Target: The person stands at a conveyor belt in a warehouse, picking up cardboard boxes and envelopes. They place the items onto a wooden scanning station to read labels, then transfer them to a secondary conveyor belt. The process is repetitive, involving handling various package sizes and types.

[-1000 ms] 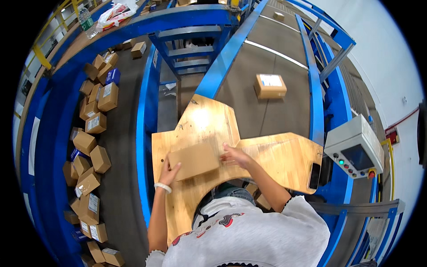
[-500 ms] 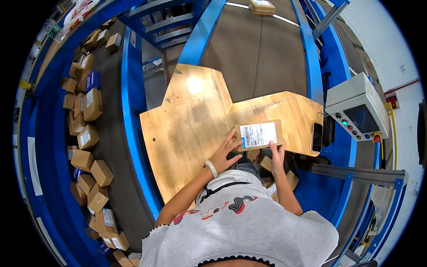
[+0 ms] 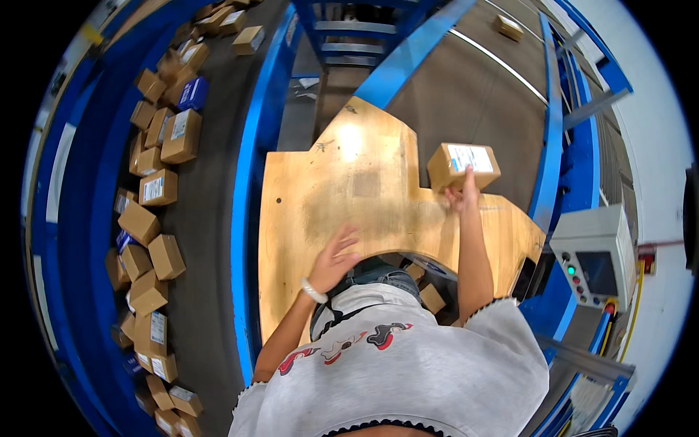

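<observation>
My right hand [image 3: 464, 191] grips the near side of a brown cardboard box [image 3: 444, 172] that has a white label on top, thumb on the label and fingers low on its side. The arm is stretched forward, and the box is at the far edge of the wooden worktop [image 3: 298, 211], by the near end of the dark conveyor belt [image 3: 466, 95]. My left hand [image 3: 333, 258], a little blurred, hovers at the worktop's near edge with its fingers apart and nothing in them. A pale bracelet [image 3: 314, 290] circles that wrist.
On the left, a dark belt [image 3: 211, 291] carries many brown boxes [image 3: 180, 137] behind a blue rail [image 3: 251, 218]. Another box [image 3: 508, 28] lies far up the front belt. A phone [image 3: 523, 277] rests at the worktop's right edge, beside a grey control box [image 3: 597, 258]. Boxes [image 3: 432, 298] sit below the worktop.
The box has moved forward from the worktop's near edge to its far edge in my right hand. My left hand has let go of it and drawn back. The view has shifted.
</observation>
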The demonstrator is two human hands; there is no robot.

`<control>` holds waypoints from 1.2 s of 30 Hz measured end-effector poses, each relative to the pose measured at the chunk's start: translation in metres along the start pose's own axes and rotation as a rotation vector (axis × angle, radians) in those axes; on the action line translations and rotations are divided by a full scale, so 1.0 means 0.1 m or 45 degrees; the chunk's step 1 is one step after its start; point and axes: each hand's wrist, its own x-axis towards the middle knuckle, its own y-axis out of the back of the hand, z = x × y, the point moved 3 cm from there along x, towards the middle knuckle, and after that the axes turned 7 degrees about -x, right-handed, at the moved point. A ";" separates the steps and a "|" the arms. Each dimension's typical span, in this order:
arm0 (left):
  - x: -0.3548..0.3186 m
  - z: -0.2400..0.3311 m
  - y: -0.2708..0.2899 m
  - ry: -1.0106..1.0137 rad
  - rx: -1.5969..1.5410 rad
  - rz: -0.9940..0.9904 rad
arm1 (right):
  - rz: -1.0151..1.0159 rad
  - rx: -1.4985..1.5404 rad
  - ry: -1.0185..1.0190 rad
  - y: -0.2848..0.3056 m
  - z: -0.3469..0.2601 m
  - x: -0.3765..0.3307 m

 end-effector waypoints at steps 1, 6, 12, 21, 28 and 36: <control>-0.05 0.03 0.20 -0.050 -0.025 0.101 | 0.058 -0.040 -0.036 -0.19 -0.11 0.27; -0.46 0.14 1.09 -0.247 -0.160 0.766 | -0.592 -0.089 0.062 -1.05 0.30 0.62; -0.56 0.13 1.63 -0.520 -0.242 1.549 | -1.145 -0.411 0.301 -2.90 -0.05 -0.31; -0.54 -0.14 3.38 -0.336 -0.022 1.908 | -1.899 -0.948 1.056 -5.66 0.81 -1.44; 0.46 0.71 5.72 0.072 0.639 2.148 | -2.098 -1.092 2.226 -7.97 1.65 -2.34; 1.73 1.48 7.78 0.813 0.555 2.443 | -2.007 -1.722 2.787 -10.32 2.69 -3.07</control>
